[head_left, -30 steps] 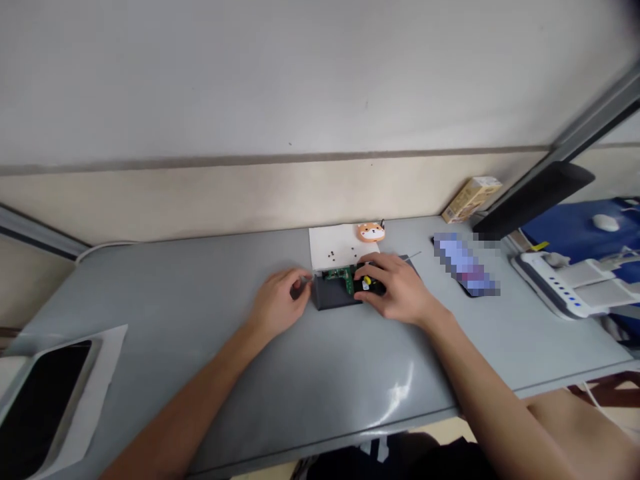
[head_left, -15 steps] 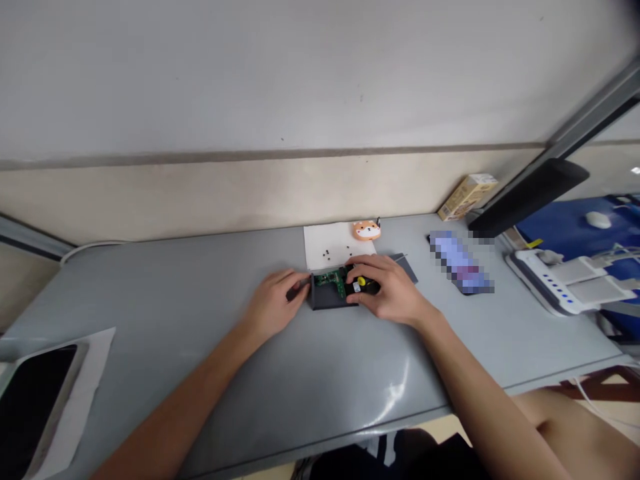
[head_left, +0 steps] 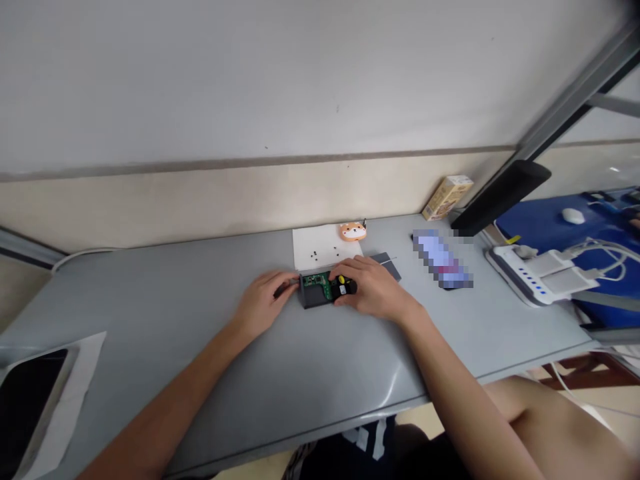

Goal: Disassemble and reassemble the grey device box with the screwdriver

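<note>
Shifted hand: the right hand (head_left: 375,288) has slid left along the dark case (head_left: 314,298) over the last second, so more of the grey plate (head_left: 390,268) shows beyond its knuckles; the view has turned rightward too.
Case: shallow, dark grey, hollow side up, it lies on the desk (head_left: 310,380) between both hands, its upright end wall just beside the left fingertips.
Green board (head_left: 316,279): set along the far side of the hollow, with one arm running toward the person just left of the right fingers; tiny parts dot it.
Black block (head_left: 346,289): partly under the right fingers, marked with a yellow spot and a white label.
Right grip: clamped over the case and block, palm down, thumb at the near side, fingers curled over the far side.
Left grip: the left hand (head_left: 261,300) pinches a slim dark tool (head_left: 281,289) between thumb and fingers, aimed at the end wall; whether the tip touches, I cannot tell.
Forearms: both reach inward from the lower corners, wrists bent toward the case.
White paper (head_left: 306,241): just beyond the grips, carrying small dark screws (head_left: 315,254) and a dog-faced pouch (head_left: 353,231).
</note>
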`<move>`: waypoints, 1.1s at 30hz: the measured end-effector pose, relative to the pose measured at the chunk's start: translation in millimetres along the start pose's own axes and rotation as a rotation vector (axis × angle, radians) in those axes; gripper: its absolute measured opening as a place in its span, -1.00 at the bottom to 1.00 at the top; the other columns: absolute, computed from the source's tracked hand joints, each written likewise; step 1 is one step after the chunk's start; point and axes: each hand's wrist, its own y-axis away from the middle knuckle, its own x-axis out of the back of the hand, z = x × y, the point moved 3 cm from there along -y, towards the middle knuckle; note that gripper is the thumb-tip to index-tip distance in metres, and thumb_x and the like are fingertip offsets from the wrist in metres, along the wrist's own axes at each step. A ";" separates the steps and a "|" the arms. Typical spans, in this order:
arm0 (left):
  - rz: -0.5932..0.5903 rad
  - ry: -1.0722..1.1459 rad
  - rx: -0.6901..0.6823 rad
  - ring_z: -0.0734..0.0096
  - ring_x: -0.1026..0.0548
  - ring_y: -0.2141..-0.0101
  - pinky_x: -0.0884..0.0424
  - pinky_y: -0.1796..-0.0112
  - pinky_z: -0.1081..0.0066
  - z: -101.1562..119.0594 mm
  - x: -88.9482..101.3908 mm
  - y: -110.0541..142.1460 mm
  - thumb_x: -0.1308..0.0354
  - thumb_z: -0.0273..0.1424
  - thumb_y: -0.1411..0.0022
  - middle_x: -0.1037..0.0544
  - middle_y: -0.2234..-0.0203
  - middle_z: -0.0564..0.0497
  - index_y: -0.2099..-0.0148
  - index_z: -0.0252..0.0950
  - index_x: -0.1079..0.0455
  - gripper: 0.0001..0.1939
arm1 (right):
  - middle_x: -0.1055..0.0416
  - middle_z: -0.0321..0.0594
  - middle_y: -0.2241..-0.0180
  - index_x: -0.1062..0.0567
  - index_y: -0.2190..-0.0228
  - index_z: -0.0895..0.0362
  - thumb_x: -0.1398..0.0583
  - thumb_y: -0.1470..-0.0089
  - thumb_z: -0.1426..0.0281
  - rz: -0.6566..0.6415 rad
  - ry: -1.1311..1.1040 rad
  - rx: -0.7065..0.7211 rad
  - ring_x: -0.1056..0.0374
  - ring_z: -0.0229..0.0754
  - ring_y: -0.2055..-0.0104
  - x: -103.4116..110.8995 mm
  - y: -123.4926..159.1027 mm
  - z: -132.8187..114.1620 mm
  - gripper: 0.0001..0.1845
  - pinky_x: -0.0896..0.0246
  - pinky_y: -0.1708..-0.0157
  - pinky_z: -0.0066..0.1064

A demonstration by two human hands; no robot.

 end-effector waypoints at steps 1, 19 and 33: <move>-0.005 0.001 -0.001 0.28 -0.55 0.20 -0.47 0.09 0.24 -0.1 -0.3 -0.2 -0.07 -0.23 -0.46 -0.61 0.20 -0.01 -0.03 -0.17 -0.49 -0.75 | -0.56 -0.19 0.05 -0.52 0.05 0.01 -0.45 -0.03 0.32 -0.007 -0.005 -0.007 -0.45 0.00 -0.03 0.9 0.8 0.3 -0.56 -0.29 -0.02 -0.13; -0.110 -0.128 -0.323 0.01 -0.36 -0.25 -0.31 -0.25 -0.01 69.2 -21.6 -25.6 -0.16 -0.15 -0.40 -0.38 -0.28 -0.19 -0.48 -0.18 0.03 -0.26 | -0.26 -0.27 0.49 -0.43 0.31 0.07 0.16 -0.41 -0.01 1.217 -0.455 -0.427 -0.31 -0.19 0.43 58.9 27.5 35.0 -0.43 -0.25 0.41 -0.34; -0.092 -0.002 -0.236 0.08 -0.44 -0.20 -0.38 -0.22 0.03 60.3 -37.0 -21.1 -0.25 -0.28 -0.34 -0.46 -0.23 -0.08 -0.44 -0.10 -0.03 -0.27 | -0.51 -0.26 0.33 -0.50 0.16 0.04 -0.12 -0.31 0.01 0.632 -0.408 -0.518 -0.45 -0.16 0.33 13.5 9.1 28.9 -0.62 -0.27 0.30 -0.35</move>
